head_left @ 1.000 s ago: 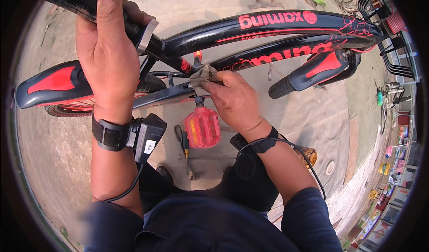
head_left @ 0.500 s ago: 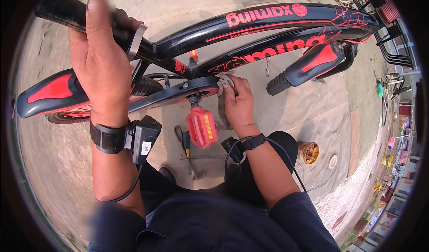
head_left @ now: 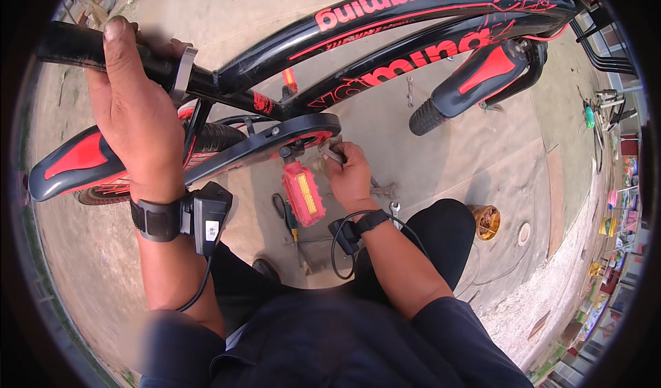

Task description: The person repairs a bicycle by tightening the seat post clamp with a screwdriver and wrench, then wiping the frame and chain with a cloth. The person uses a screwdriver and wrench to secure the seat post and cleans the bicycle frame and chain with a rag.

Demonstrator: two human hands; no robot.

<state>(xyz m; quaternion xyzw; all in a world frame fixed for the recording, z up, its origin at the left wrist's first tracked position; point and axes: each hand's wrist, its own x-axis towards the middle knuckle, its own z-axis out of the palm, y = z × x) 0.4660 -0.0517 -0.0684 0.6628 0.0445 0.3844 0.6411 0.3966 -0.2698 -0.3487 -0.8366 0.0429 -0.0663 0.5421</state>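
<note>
A black bicycle [head_left: 406, 6] with red markings stands across my view. My left hand [head_left: 138, 123] is closed round its black seat post [head_left: 76, 47], thumb laid along the top, beside a silver clamp [head_left: 184, 75]. In my right hand [head_left: 352, 174] a crumpled grey rag [head_left: 329, 150] is pinched. The rag is just below the rounded front end of the black chain guard [head_left: 265, 138], near the red chainring; whether it touches cannot be seen. A red pedal [head_left: 303, 194] with a yellow reflector hangs left of my right hand.
On the ground lie a screwdriver [head_left: 289, 223] with a dark green handle and several wrenches, one wrench [head_left: 395, 214] by my right knee. An open tin [head_left: 485, 221] with brown contents stands to the right. The front wheel [head_left: 428, 118] is turned toward me.
My right hand has brought the rag down and slightly left, from the chain guard's front end to below it. The bicycle and my left hand appear shifted a little left in view.
</note>
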